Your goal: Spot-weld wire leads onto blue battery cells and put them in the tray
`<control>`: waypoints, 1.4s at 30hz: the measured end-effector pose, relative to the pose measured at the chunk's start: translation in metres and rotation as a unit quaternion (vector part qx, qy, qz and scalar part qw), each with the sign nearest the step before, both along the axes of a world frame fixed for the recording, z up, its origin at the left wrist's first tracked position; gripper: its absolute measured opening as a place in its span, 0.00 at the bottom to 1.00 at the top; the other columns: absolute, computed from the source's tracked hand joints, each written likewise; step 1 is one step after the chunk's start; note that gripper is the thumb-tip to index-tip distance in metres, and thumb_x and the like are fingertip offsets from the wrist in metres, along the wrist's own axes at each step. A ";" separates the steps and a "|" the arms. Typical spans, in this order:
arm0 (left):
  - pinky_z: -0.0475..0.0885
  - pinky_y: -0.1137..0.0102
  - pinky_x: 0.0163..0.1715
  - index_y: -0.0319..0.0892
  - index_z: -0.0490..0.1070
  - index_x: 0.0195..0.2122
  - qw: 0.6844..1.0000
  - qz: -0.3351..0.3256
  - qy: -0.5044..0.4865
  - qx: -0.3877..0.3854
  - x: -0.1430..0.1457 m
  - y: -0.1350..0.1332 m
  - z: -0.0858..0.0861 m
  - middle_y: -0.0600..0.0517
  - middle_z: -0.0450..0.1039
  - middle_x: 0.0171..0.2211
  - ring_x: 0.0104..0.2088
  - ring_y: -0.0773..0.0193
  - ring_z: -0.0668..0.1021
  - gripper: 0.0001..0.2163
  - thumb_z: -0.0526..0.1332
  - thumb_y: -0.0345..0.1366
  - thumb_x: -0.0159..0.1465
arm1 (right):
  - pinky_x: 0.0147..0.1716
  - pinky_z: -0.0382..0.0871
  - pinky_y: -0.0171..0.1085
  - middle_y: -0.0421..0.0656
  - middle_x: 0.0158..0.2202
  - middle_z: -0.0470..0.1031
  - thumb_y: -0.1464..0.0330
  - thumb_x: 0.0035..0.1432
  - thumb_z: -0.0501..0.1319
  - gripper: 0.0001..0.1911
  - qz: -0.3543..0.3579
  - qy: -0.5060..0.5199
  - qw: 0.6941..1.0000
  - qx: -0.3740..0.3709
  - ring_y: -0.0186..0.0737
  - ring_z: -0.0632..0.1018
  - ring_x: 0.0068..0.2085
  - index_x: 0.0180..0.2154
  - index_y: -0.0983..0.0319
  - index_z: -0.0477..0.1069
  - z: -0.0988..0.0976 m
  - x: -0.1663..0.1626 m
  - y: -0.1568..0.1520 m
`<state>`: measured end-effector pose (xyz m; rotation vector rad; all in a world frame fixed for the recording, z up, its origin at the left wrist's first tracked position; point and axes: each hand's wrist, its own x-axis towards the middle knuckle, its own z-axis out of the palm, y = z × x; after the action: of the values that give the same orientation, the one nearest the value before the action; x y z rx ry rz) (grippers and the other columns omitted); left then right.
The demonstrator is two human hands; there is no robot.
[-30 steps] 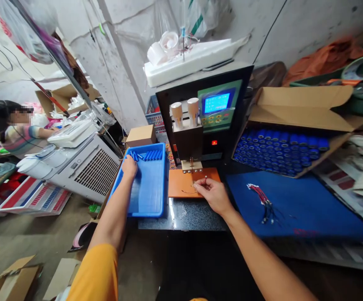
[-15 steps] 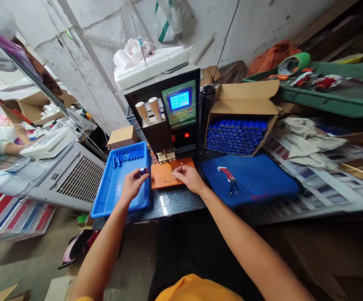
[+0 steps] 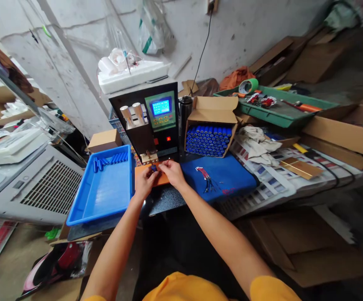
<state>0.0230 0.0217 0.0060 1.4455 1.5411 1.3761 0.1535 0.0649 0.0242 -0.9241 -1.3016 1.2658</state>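
Observation:
My left hand (image 3: 144, 182) is closed on a blue battery cell (image 3: 154, 168), its end facing up toward the welding machine's electrodes (image 3: 149, 157). Close beside it, my right hand (image 3: 172, 172) pinches something thin, perhaps a wire lead, too small to make out. Both hands are over the orange plate (image 3: 162, 179) in front of the black spot welder (image 3: 165, 148), whose screen is lit. To the right, a bundle of red and black wire leads (image 3: 205, 174) lies on a blue mat (image 3: 231, 177). Several blue cells (image 3: 118, 158) lie at the far end of the blue tray (image 3: 75, 209).
A cardboard box (image 3: 214, 103) full of blue cells stands behind the mat, with a black bottle (image 3: 186, 109) beside it. Farther right are a green tray (image 3: 290, 119) and a cloth (image 3: 258, 144). A grey cooler (image 3: 48, 188) stands left of the table.
My left hand has brought the cell rightward from the tray's edge to beneath the electrodes. My right hand has come close to it. The camera view has turned right.

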 end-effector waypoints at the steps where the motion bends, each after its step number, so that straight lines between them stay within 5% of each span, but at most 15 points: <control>1: 0.72 0.71 0.33 0.40 0.76 0.43 1.000 -0.002 -0.003 0.000 0.000 0.000 -0.002 0.51 0.77 0.29 0.30 0.64 0.76 0.14 0.62 0.41 0.58 | 0.31 0.67 0.34 0.40 0.24 0.75 0.62 0.49 0.62 0.10 0.006 -0.007 1.000 0.003 0.35 0.73 0.27 0.25 0.63 0.71 0.002 -0.001 0.001; 26: 0.66 0.73 0.29 0.40 0.76 0.43 0.998 0.020 0.063 0.013 0.001 0.001 -0.002 0.54 0.72 0.24 0.25 0.67 0.72 0.13 0.60 0.40 0.61 | 0.33 0.69 0.34 0.43 0.30 0.80 0.67 0.53 0.62 0.05 -0.014 -0.166 0.986 0.024 0.39 0.78 0.32 0.29 0.62 0.74 0.002 -0.013 0.011; 42: 0.68 0.73 0.30 0.40 0.75 0.44 0.998 0.006 0.061 0.028 -0.003 0.003 -0.009 0.52 0.76 0.31 0.29 0.66 0.74 0.13 0.59 0.40 0.62 | 0.34 0.68 0.35 0.44 0.31 0.80 0.67 0.55 0.63 0.06 -0.022 -0.207 0.977 0.051 0.40 0.78 0.33 0.31 0.63 0.76 0.006 -0.012 0.007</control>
<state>0.0200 0.0252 -0.0031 1.5818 1.6006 1.3717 0.1420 0.0721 0.0302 -1.1783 -1.6413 0.9912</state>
